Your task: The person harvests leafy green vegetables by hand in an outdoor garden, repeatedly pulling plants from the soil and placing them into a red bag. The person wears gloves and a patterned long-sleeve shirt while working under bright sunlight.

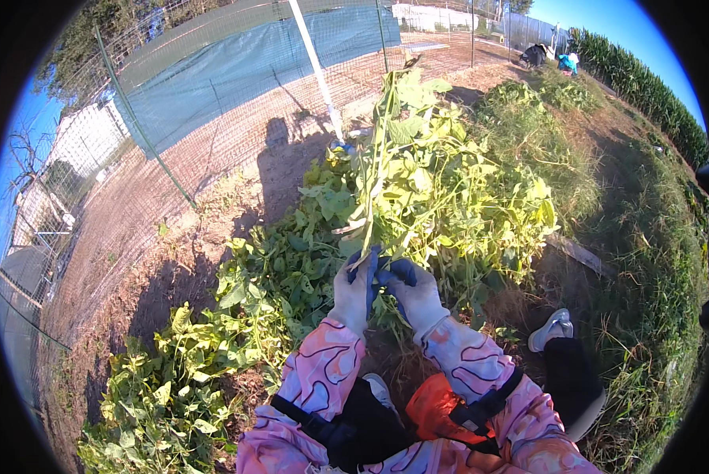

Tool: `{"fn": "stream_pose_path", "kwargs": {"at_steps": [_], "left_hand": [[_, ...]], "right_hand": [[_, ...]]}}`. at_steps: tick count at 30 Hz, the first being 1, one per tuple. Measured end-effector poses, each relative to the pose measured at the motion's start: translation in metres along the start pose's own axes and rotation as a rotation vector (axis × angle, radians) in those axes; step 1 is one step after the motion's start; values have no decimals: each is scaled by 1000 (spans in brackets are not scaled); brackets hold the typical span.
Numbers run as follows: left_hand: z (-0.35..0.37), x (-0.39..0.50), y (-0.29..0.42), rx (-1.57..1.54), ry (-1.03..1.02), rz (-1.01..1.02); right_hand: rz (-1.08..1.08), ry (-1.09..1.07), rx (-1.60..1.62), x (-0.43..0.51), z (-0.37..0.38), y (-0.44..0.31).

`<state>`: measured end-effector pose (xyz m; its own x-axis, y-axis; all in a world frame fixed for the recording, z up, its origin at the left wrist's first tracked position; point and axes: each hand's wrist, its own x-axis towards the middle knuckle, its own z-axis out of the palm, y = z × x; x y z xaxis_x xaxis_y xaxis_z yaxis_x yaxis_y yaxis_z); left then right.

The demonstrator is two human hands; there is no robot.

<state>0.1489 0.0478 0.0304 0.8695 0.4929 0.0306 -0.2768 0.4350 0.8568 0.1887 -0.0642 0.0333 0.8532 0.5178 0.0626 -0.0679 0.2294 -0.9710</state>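
My left hand (354, 289), in a white glove with a blue palm, is closed around the lower end of a long bundle of pale vine stems (379, 160). The bundle rises upright above the hand, with broad yellow-green leaves near its top. Beside it my right hand (412, 290), gloved alike, has bent fingers close to the left fingertips. Whether it pinches anything is hidden by the glove. Behind both hands spreads a thick row of leafy bean-like plants (461, 201), sunlit and partly yellowed. An orange-red bag (436, 409) hangs at my waist below the right forearm.
A wire mesh fence (224, 136) with green posts and a white pole (316, 65) runs along the left. On the right are a board (576, 253) on the soil and tall grass (644, 284). Corn (633, 77) stands behind. My shoe (551, 329) rests by the row.
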Motion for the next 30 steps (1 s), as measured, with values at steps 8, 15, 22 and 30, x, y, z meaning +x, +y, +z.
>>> {"fn": "stream_pose_path", "kwargs": {"at_steps": [8, 15, 22, 30], "left_hand": [[-2, -4, 0, 108, -111, -79], [3, -5, -3, 64, -167, -106], [4, -7, -3, 140, -150, -154], [4, -7, -4, 380, -224, -80]], "right_hand": [[113, 28, -130, -11, -27, -2], [143, -74, 43, -19, -41, -16], [60, -5, 556, -11, -65, 2], [158, 133, 187, -4, -61, -7]]}}
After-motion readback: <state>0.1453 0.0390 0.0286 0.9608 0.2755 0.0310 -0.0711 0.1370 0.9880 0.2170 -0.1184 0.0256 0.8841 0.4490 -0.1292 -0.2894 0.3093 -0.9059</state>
